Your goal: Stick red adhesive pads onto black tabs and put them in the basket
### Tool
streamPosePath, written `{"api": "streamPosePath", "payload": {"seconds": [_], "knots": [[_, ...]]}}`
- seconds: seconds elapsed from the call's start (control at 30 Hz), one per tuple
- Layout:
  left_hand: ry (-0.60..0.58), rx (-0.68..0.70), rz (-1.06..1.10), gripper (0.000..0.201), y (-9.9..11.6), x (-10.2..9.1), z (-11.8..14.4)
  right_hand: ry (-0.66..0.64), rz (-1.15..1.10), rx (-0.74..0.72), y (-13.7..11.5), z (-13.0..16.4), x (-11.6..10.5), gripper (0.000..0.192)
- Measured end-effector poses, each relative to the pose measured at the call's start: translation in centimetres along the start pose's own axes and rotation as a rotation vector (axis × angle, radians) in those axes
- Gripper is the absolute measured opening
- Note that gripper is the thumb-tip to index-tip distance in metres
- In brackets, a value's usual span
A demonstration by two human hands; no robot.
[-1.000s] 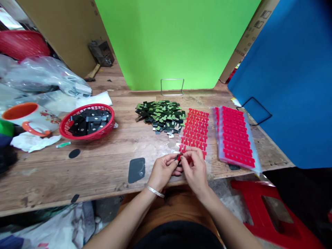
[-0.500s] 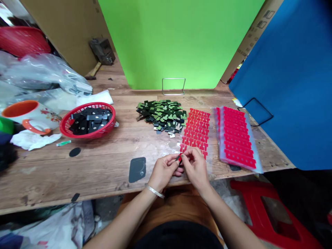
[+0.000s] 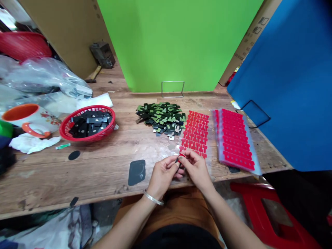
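My left hand point(image 3: 166, 173), with a silver bangle on its wrist, pinches a small black plate point(image 3: 177, 160) near the table's front edge. A T-shaped red sticker point(image 3: 182, 155) shows at the upper end of that plate, and the fingers of my right hand point(image 3: 195, 169) are closed on it there. Fingers hide most of both pieces. Just beyond my hands lies a clear sheet of red stickers point(image 3: 195, 129). To its left is a loose heap of flat, dark, notched plates point(image 3: 163, 116), some reflecting green.
Further sticker sheets point(image 3: 236, 138) are stacked at the right. A red basket point(image 3: 88, 138) of black parts stands left, beside an orange-and-white mug point(image 3: 38, 119) and plastic bags point(image 3: 49, 74). Green point(image 3: 178, 41) and blue point(image 3: 290, 86) boards rise behind. A red stool point(image 3: 249, 204) is below right.
The red sticker shows more plainly at the end of the plate, and my right fingers have shifted slightly on it. The whole view has dipped a little; my left hand keeps its pinch.
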State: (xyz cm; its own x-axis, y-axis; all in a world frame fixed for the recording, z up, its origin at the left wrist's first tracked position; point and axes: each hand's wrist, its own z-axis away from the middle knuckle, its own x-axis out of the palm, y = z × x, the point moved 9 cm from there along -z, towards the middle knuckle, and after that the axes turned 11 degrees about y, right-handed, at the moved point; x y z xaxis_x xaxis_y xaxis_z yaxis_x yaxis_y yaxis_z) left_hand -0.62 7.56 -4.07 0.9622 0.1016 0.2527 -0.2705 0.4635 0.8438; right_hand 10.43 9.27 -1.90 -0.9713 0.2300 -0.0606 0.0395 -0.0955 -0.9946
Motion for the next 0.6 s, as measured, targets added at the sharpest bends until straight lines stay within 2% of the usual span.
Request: {"api": "streamPosePath", "payload": {"seconds": [0.2,0.3,0.33,0.4,0.5,0.57,0.6], "knots": [[-0.067,0.037,-0.035,0.040,0.3,0.4,0.5,-0.016,-0.162,0.177,1.9,0.2,0.6,0.027],[-0.026,0.056,-0.084,0.040,1.1,-1.3,0.0,-0.007,-0.110,0.146,2.2,0.0,0.4,0.034],[0.021,0.094,-0.104,0.041,2.1,-2.5,-0.4,0.003,-0.083,0.122,2.0,-0.2,0.1,0.035],[0.165,0.227,-0.147,0.044,5.2,-6.1,-1.5,0.021,-0.024,0.055,1.2,-0.4,-0.5,0.034],[0.442,0.509,-0.279,0.045,11.9,-13.2,-2.4,0.017,0.071,-0.081,-0.6,-0.5,-1.3,0.027],[0.678,0.721,-0.535,0.041,16.7,-17.3,-1.9,0.017,0.129,-0.166,-1.7,-0.5,-1.7,0.023],[0.778,0.806,-0.724,0.038,18.6,-18.5,-1.5,0.023,0.157,-0.202,-2.0,-0.5,-1.9,0.022]]}}
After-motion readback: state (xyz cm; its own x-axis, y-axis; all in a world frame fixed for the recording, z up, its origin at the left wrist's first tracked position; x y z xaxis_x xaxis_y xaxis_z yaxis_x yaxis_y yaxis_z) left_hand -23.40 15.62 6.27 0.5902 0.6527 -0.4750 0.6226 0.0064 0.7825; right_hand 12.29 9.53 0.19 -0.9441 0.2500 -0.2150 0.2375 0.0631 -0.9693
